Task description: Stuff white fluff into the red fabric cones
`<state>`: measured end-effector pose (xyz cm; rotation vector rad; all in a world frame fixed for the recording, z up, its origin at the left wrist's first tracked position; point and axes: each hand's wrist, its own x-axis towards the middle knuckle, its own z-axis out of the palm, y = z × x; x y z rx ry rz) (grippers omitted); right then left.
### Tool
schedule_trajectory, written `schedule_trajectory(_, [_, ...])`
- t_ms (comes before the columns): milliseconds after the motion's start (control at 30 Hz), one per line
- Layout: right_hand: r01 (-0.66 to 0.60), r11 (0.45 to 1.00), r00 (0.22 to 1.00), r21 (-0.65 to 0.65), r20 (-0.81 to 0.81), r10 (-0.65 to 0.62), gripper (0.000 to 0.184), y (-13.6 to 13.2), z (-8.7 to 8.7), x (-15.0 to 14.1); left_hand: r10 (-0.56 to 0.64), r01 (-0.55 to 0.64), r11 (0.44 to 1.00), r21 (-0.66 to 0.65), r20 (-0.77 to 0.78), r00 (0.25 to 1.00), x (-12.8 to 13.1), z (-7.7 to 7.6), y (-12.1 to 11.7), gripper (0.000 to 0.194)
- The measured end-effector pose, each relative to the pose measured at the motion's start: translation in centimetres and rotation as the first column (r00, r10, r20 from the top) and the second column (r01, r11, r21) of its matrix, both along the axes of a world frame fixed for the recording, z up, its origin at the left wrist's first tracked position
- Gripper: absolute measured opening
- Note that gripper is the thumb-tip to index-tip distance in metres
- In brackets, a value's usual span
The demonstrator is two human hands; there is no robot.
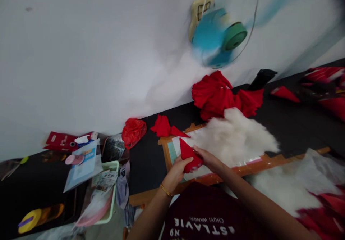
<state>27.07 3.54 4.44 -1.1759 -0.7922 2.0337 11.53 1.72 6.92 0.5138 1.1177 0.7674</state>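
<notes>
Both my hands meet over a wooden-framed board (165,153) on a black table. My left hand (176,170), with a gold bangle at the wrist, is closed on the lower end of a small red fabric cone (188,154). From the right, my right hand (208,158) pinches the same cone with its fingers pressed together. A heap of white fluffy stuffing (231,139) lies just right of the cone on the board.
A pile of red cloth (218,96) lies at the wall behind the stuffing, smaller red pieces (162,126) and a red bag (133,132) to the left. A blue fan (215,38) hangs on the wall. Clutter and a green basket (114,166) fill the left.
</notes>
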Motion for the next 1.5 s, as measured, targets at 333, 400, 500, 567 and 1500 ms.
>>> schedule_trajectory(333, [0.054, 0.995, 0.987, 0.083, 0.143, -0.066, 0.047, -1.3, 0.0, 0.5, 0.087, -0.088, 0.996, 0.015, 0.051, 0.995, 0.0, 0.2, 0.6, 0.050])
schedule_trajectory(400, [0.114, 0.992, 0.982, 0.063, 0.144, -0.122, 0.048, -1.3, 0.3, 0.9, 0.035, -0.035, 0.999, 0.001, 0.016, 0.999, 0.2, 0.4, 0.6, 0.052])
schedule_trajectory(500, [0.227, 0.973, 0.964, 0.030, 0.132, -0.229, 0.048, -1.8, 1.3, 3.8, -0.024, 0.022, 0.999, -0.030, -0.086, 0.996, -0.3, -0.1, 0.6, 0.066])
schedule_trajectory(567, [0.311, 0.949, 0.937, 0.048, 0.154, -0.315, 0.047, -2.6, 2.0, 7.3, -0.007, 0.000, 0.999, -0.048, -0.142, 0.990, -1.0, -1.2, 0.7, 0.076])
schedule_trajectory(1500, [-0.382, 0.833, 0.700, 0.400, 0.714, -0.021, 0.026, 8.0, -3.8, 6.0, 0.266, -0.321, 0.934, -0.158, -0.291, 0.919, -1.9, -6.6, -4.8, 0.064])
